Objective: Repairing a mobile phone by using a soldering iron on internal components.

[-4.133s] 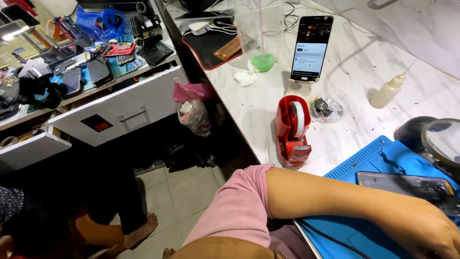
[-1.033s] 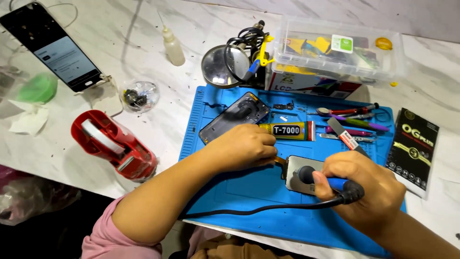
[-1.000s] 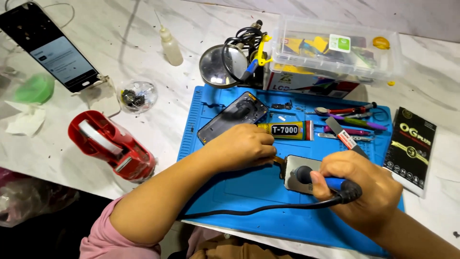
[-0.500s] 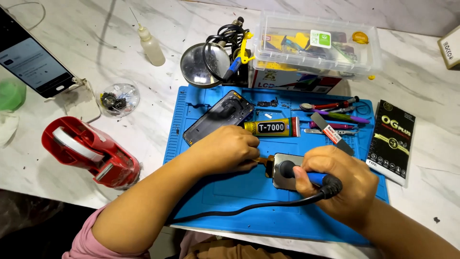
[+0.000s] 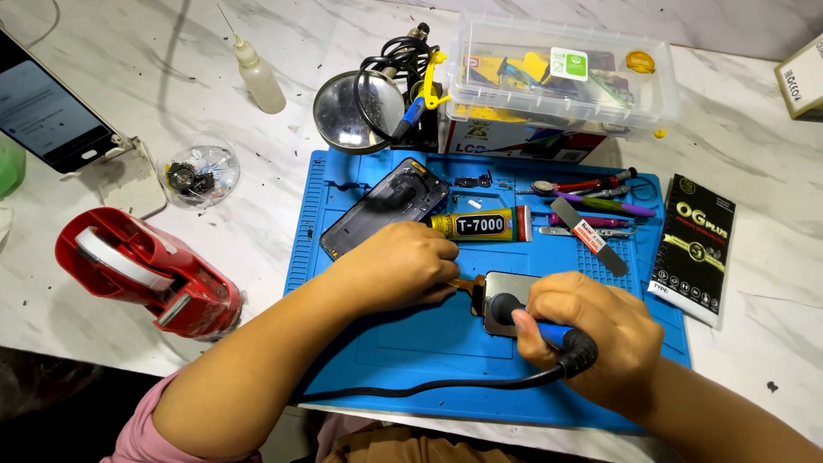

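White marble bench, blue silicone mat (image 5: 411,360) | right hand (image 5: 591,339) fisted round blue-handled corded iron (image 5: 549,336) | left hand (image 5: 403,266) pinching small thin metal-grey part (image 5: 497,296), looks light, fragile, edges only

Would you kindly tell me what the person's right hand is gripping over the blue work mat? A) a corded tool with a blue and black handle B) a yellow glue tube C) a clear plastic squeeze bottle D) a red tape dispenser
A: the right hand is closed around the corded tool with a blue and black handle, its black cable trailing across the blue work mat.
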